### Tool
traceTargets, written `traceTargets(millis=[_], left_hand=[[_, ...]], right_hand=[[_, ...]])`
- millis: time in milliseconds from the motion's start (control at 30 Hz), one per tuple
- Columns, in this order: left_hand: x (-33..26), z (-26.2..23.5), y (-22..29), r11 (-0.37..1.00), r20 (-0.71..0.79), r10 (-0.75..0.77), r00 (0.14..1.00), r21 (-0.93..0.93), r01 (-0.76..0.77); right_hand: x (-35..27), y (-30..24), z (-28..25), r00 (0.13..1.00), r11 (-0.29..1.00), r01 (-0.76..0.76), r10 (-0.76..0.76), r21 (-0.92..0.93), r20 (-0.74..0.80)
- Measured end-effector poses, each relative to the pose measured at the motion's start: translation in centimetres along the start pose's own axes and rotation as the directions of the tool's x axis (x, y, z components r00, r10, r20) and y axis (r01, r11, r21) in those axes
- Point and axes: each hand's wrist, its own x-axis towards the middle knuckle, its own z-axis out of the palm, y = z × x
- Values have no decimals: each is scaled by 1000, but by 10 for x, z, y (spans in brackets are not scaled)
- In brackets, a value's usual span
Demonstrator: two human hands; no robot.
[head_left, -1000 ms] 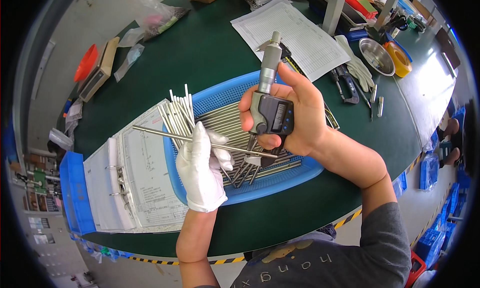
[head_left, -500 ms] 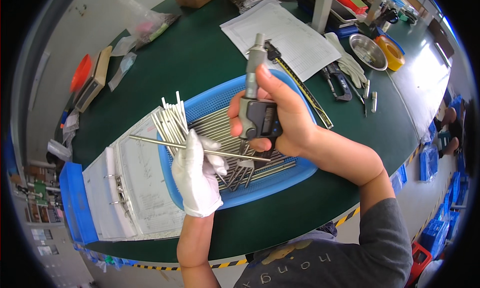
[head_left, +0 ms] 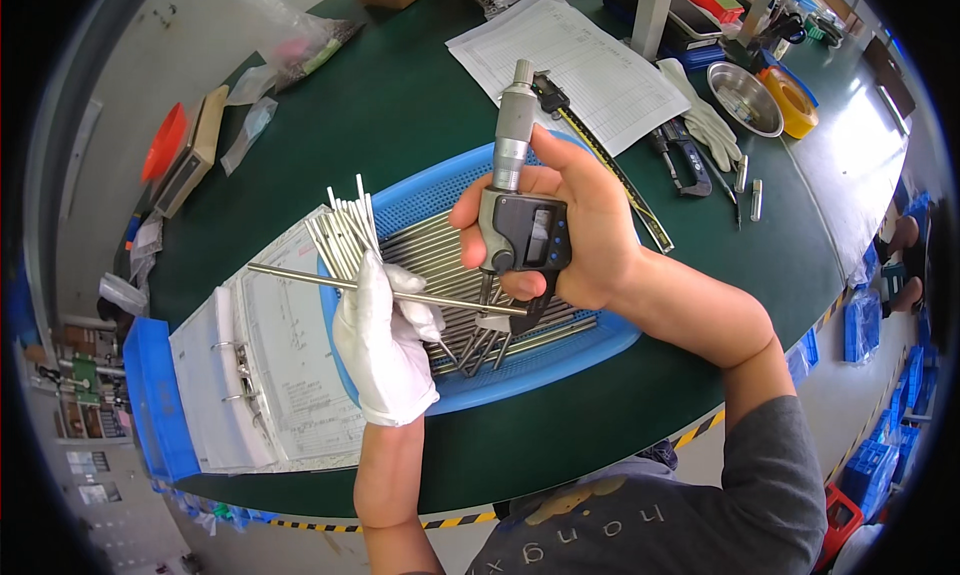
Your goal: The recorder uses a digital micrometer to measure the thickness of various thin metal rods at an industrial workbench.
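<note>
My right hand (head_left: 580,225), bare, grips a grey digital micrometer (head_left: 520,205) upright above a blue mesh tray (head_left: 600,340). My left hand (head_left: 385,340) wears a white glove. It holds a fanned bundle of thin metal rods (head_left: 345,230) and one single rod (head_left: 390,293) that lies crosswise, its right end resting in the micrometer's jaws. More metal rods (head_left: 430,260) lie in the tray beneath both hands.
An open ring binder (head_left: 260,375) lies left of the tray on the green table (head_left: 400,105). Behind are a printed sheet (head_left: 570,60), a caliper (head_left: 590,150), a white glove (head_left: 705,120), a steel bowl (head_left: 745,97), yellow tape (head_left: 790,100) and plastic bags (head_left: 290,50).
Both hands keep their hold on the micrometer and the rods. The single rod stays in the micrometer's jaws; the view has shifted slightly.
</note>
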Motion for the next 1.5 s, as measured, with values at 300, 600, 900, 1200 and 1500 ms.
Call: traceTargets(millis=[300,600,900,1200,1500], left_hand=[[0,-2,-1,1000,11,-14,1000,5,14],[-2,3,0,1000,-51,-17,999,-20,16],[3,-7,0,999,-66,12,998,-37,-14],[3,-7,-2,999,-42,31,999,-12,-32],[4,-12,-3,996,-48,-25,999,-88,21]], right_hand=[[-2,0,4,998,993,45,-50,-112,-47],[-2,0,3,999,988,37,-42,-152,-29],[-1,0,3,1000,999,-1,1,-32,10],[-3,0,5,998,988,33,-41,-150,-47],[-1,1,3,999,988,43,-44,-151,-6]])
